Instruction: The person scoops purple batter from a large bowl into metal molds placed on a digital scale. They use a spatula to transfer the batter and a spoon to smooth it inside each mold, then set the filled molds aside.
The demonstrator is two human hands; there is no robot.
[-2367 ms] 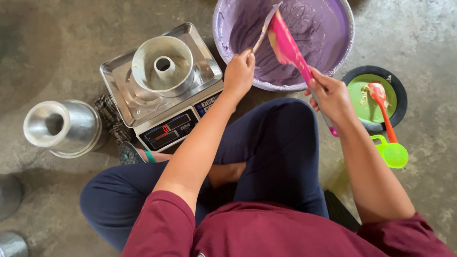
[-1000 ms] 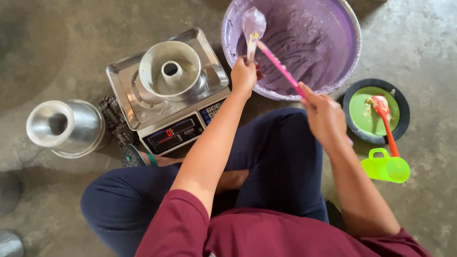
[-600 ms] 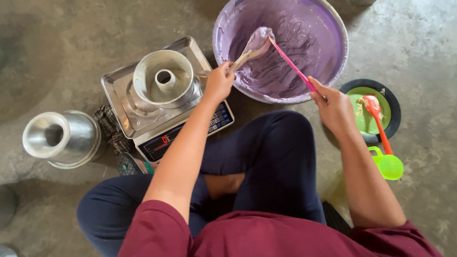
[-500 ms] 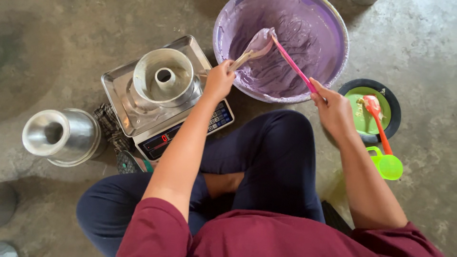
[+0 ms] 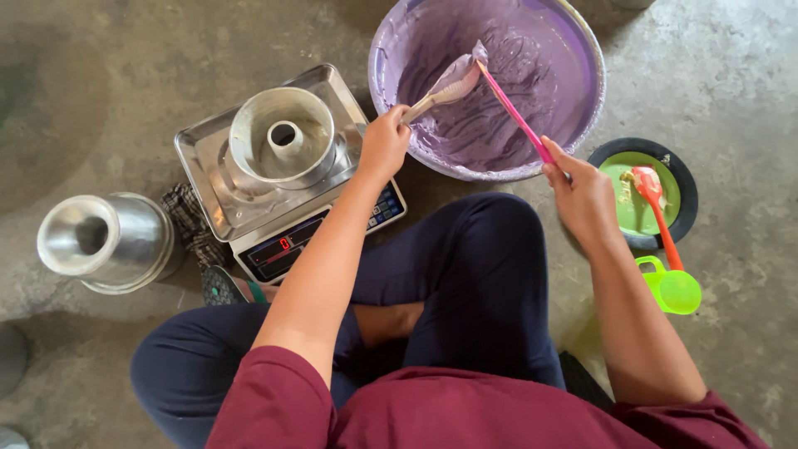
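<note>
Head view: left hand (image 5: 384, 145) clenched on spoon (image 5: 445, 87) loaded with purple batter, held over bowl (image 5: 582, 125); right hand (image 5: 582, 195) clenched on pink spatula (image 5: 511, 112), blade tip touching spoon
Step, judged: levelling or scraping batter on spoon over bowl
Next calls for steady carry left to ring mould (image 5: 281, 137) on scale (image 5: 249, 208), without drips
Bowl: purple batter, walls smeared
Mould: looks empty
Green dish (image 5: 619, 208): orange spatula (image 5: 652, 195)

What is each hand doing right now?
Left hand: closed on a batter-coated metal spoon.
Right hand: closed on a pink spatula.
</note>
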